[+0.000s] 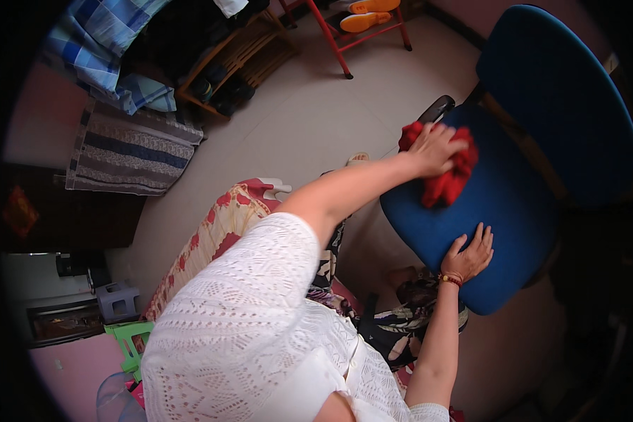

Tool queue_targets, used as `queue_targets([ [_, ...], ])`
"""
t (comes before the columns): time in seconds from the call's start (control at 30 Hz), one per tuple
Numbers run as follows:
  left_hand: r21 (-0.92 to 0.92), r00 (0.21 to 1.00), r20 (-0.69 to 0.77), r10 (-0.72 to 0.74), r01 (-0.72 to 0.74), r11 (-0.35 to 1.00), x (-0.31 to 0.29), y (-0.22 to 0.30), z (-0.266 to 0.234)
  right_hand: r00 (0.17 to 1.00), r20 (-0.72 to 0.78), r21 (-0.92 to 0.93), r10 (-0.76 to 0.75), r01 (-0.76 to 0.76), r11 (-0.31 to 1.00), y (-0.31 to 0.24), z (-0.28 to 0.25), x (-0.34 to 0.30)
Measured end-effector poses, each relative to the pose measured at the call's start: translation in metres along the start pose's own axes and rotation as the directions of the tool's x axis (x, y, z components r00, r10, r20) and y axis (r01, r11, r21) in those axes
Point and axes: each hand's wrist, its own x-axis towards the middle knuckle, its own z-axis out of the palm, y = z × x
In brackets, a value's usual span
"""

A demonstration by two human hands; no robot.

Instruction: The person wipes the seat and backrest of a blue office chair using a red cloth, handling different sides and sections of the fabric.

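Observation:
A blue chair stands at the right, with its padded seat [503,169] before me and its backrest [563,91] rising on the far right. My left hand [437,149], slightly blurred, presses a crumpled red cloth [446,186] onto the far left part of the seat. The fingers curl over the cloth, which bulges out on both sides. Nearer to me, my right hand [469,257] lies flat on the front part of the seat, fingers stretched out and empty. A beaded bracelet [451,280] circles that wrist.
A black armrest or handle-like part [437,109] shows beside the seat. Farther off are a red-framed stand [337,49] with orange shoes [364,21] and a wooden shoe rack [260,53]. Patterned fabric [207,243] hangs to my left, near green [128,344] and grey [118,301] plastic stools.

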Motion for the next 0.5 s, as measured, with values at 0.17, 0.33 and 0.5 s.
queue_targets([
  [0.17, -0.122, 0.88, 0.107, -0.462, 0.473, 0.872, 0.084, 0.008, 0.056, 1.0, 0.009, -0.014, 0.001, -0.001, 1.0, 0.004, -0.002, 0.0],
  [0.33, 0.182, 0.957, 0.165, -0.239, 0.208, 0.961, 0.065, 0.033, 0.061, 1.0, 0.012, -0.028, -0.001, 0.001, 1.0, 0.003, -0.003, -0.001],
  [0.5, 0.055, 0.986, 0.165, -0.021, 0.012, 0.998, -0.005, 0.061, 0.031, 1.0, 0.001, -0.024, 0.007, -0.007, 1.0, 0.005, -0.003, 0.003],
])
